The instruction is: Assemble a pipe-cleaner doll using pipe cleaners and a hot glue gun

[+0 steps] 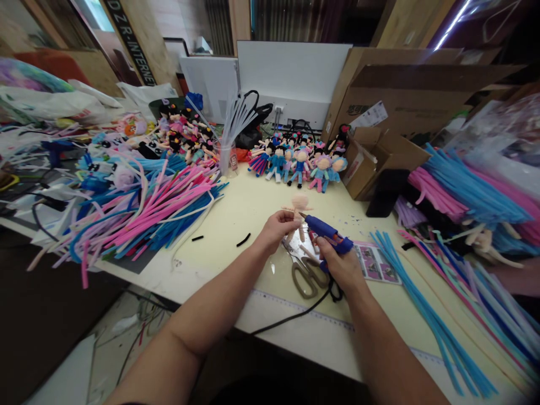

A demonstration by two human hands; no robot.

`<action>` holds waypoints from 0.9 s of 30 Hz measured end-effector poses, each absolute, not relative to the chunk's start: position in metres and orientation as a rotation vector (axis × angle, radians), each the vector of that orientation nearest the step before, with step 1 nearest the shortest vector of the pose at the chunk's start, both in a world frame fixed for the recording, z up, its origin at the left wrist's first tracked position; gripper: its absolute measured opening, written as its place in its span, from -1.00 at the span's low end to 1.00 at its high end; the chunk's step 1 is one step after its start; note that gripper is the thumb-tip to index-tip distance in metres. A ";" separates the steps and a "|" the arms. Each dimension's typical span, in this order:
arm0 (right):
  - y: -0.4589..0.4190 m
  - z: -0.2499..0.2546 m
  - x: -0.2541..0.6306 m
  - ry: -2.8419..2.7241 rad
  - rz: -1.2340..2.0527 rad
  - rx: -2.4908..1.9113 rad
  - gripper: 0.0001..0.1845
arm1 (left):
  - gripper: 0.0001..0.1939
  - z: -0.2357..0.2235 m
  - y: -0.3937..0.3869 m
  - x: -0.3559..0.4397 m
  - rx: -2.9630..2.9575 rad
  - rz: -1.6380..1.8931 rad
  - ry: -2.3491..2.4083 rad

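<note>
Between the fingers of my left hand (279, 226) is a small peach doll body (300, 202) bent from fuzzy pipe cleaners, its round head up. My right hand (341, 260) is wrapped round a blue hot glue gun (324, 228). The gun's nozzle points left and meets or nearly meets the doll just below its head. Under both hands lie scissors (310, 275) with brownish handles, partly covered by the gun and my right hand. A black cord (291, 316) trails from the gun toward the table's front edge. Two short black pipe cleaner pieces (243, 240) lie left of my left hand.
Pink and blue pipe cleaners (164, 208) are heaped at the left. Finished dolls (300, 163) stand at the back, near a cup of glue sticks (228, 152). Cardboard boxes (379, 157), a dark phone (387, 193) and blue pipe cleaners (430, 309) occupy the right side.
</note>
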State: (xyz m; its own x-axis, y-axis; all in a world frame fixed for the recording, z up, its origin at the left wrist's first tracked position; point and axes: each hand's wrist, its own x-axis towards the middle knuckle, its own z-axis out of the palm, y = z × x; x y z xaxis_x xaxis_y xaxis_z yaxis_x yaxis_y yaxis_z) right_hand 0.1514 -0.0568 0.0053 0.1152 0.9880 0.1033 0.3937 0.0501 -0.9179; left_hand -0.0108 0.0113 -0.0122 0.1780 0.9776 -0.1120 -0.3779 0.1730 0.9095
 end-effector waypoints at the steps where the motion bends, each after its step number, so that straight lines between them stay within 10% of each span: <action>1: -0.057 0.005 0.151 -1.426 0.833 -1.492 -0.63 | -0.66 -0.012 0.011 -0.011 0.893 1.158 0.866; 27: -0.058 0.008 0.150 -1.451 0.803 -1.536 -0.59 | -0.69 -0.015 0.011 -0.011 0.976 1.161 0.864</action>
State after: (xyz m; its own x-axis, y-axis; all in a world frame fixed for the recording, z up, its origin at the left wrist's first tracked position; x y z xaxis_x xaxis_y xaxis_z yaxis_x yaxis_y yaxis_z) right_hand 0.1501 -0.0582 0.0080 0.1192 0.9878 0.1004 0.4400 0.0381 -0.8972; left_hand -0.0105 0.0106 -0.0151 0.1936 0.9798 -0.0507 -0.3302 0.1137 0.9370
